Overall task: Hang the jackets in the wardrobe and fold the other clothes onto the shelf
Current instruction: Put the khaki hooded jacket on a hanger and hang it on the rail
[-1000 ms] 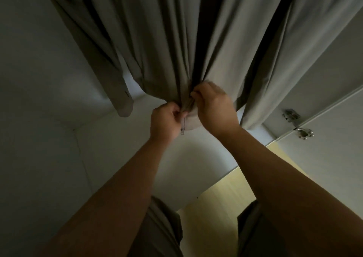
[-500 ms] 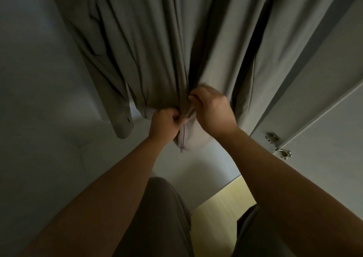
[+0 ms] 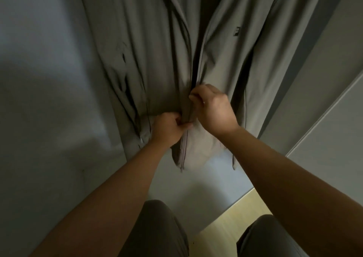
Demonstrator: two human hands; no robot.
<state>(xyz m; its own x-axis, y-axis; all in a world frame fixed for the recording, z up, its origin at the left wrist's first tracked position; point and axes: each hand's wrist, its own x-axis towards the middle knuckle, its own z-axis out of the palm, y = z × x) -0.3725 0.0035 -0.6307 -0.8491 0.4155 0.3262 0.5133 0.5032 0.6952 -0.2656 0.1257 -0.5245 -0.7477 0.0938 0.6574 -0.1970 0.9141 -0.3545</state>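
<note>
A grey-green jacket hangs in the dim wardrobe, its front partly parted along the zip, with a small dark logo on its right chest panel. My left hand pinches the lower front edge beside the zip. My right hand grips the zip line just above, fingers curled at the point where the two front edges meet. Below my hands the zip is closed down to the hem. The jacket's left sleeve hangs down beside the body. The hanger and rail are out of view.
The wardrobe's pale inner wall is on the left and its floor panel lies under the hem. The open wardrobe door stands on the right. Yellow wood flooring shows between my knees.
My right hand has risen along the zip, away from my left hand, and the zip below it has closed. My view has tilted up, showing more of the jacket's front.
</note>
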